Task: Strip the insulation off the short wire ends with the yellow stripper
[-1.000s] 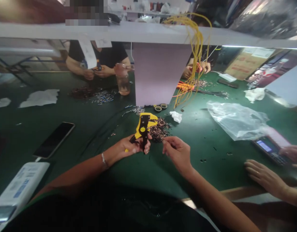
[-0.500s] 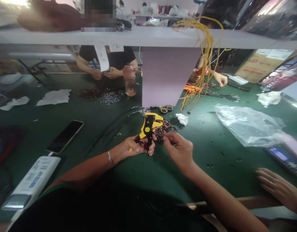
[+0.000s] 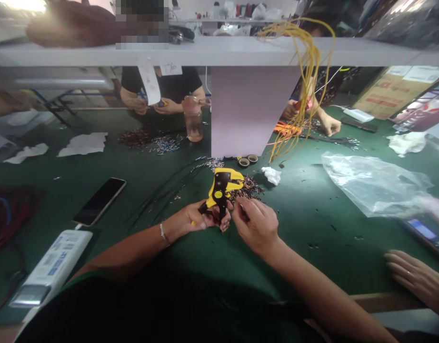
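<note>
My left hand (image 3: 208,216) is wrapped round the handles of a yellow and black wire stripper (image 3: 221,190), whose jaws point up and to the right. Close beside it, my right hand (image 3: 257,221) is closed, with thumb and fingertips pinched together; what they hold, if anything, is too small to make out. Just beyond both hands lies a pile of short dark pieces with copper-coloured ends (image 3: 250,186), partly covered by the tool and my right hand. Thin black wires (image 3: 165,183) stretch over the green table (image 3: 151,267) to the left of the stripper.
A phone (image 3: 100,201) and a white power strip (image 3: 53,267) lie at left. Tape rolls (image 3: 244,162), crumpled tissue (image 3: 271,176) and a clear plastic bag (image 3: 376,186) lie beyond and right. Yellow wires (image 3: 307,71) hang from the shelf (image 3: 205,50). Another person's hand (image 3: 415,278) rests at right.
My right hand has moved slightly left, closer to the wire stripper, and its fingers have curled in more. My left hand keeps its hold on the tool.
</note>
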`<state>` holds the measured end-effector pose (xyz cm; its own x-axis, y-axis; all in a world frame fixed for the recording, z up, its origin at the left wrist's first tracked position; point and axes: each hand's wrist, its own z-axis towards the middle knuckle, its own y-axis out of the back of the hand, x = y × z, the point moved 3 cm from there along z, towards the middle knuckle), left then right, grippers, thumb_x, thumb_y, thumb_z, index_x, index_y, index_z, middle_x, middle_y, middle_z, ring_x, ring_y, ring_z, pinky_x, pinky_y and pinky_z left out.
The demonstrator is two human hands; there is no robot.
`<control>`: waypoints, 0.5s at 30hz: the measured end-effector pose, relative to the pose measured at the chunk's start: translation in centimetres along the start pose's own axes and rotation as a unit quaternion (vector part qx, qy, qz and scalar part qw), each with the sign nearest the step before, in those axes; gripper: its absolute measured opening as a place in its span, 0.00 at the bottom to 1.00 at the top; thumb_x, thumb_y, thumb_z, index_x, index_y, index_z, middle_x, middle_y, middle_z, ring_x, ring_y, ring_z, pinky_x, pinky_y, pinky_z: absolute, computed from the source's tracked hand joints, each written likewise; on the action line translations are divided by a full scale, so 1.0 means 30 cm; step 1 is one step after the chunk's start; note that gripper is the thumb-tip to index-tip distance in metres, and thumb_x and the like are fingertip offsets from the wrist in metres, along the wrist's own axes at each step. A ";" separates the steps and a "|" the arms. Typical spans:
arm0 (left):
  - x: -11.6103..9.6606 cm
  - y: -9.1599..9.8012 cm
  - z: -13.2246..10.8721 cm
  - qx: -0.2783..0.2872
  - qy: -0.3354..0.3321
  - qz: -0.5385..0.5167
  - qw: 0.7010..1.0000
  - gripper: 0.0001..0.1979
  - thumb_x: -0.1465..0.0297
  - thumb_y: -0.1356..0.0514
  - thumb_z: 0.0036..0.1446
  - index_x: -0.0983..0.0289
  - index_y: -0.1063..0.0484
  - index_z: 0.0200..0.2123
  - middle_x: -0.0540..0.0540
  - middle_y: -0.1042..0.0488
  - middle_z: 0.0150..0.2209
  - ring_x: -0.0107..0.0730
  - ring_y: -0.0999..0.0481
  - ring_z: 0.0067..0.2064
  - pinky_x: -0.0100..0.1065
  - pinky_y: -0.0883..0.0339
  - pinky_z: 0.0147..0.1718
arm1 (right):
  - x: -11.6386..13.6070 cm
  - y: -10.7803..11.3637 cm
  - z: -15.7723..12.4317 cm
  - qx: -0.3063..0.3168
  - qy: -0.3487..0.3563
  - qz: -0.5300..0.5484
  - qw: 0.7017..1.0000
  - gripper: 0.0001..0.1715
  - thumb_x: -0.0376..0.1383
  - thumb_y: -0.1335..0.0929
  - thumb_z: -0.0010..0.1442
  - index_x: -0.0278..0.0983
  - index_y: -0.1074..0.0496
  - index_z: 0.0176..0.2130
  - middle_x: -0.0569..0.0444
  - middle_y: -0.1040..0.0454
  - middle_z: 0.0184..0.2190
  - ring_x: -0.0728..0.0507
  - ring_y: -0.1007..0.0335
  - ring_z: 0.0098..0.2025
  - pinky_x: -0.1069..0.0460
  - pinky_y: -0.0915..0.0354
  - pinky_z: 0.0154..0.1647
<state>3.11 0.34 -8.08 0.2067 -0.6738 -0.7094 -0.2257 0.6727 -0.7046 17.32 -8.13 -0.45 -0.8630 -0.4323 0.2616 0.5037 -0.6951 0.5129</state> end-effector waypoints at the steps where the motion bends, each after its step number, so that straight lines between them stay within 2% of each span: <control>1: -0.002 0.000 0.000 -0.004 -0.003 0.006 1.000 0.27 0.79 0.38 0.28 0.66 0.24 0.40 0.59 0.23 0.35 0.42 0.26 0.38 0.41 0.32 0.41 | 0.003 0.000 0.000 0.000 0.001 0.000 1.000 0.10 0.28 0.35 0.65 0.36 0.27 0.33 0.57 0.28 0.20 0.49 0.34 0.22 0.53 0.36 0.25; 6: 0.002 0.010 -0.003 -0.002 -0.007 0.032 0.999 0.20 0.79 0.37 0.30 0.66 0.24 0.34 0.59 0.23 0.36 0.41 0.25 0.38 0.40 0.31 0.42 | 0.006 -0.002 -0.006 -0.007 0.007 -0.002 1.000 0.08 0.29 0.34 0.66 0.35 0.27 0.34 0.57 0.28 0.20 0.49 0.36 0.21 0.52 0.36 0.25; 11: -0.001 0.007 -0.008 -0.019 -0.004 0.043 0.999 0.22 0.79 0.34 0.31 0.66 0.22 0.36 0.59 0.21 0.34 0.42 0.23 0.38 0.40 0.31 0.43 | 0.009 -0.007 -0.024 0.006 0.035 0.000 0.999 0.06 0.27 0.35 0.65 0.34 0.27 0.38 0.54 0.26 0.23 0.47 0.33 0.24 0.51 0.35 0.26; 15: -0.017 -0.024 -0.007 -0.025 -0.004 0.044 0.999 0.20 0.80 0.35 0.30 0.66 0.21 0.34 0.57 0.20 0.32 0.41 0.22 0.36 0.37 0.30 0.41 | 0.017 -0.008 -0.038 0.017 0.061 -0.003 0.998 0.06 0.26 0.35 0.65 0.32 0.28 0.42 0.54 0.26 0.22 0.46 0.34 0.24 0.50 0.35 0.25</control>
<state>2.97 0.16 -7.20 0.1911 -0.6101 -0.7689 -0.2909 0.7130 -0.6380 16.78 -8.83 -1.37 -0.8538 -0.4958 0.1585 0.4951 -0.6793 0.5417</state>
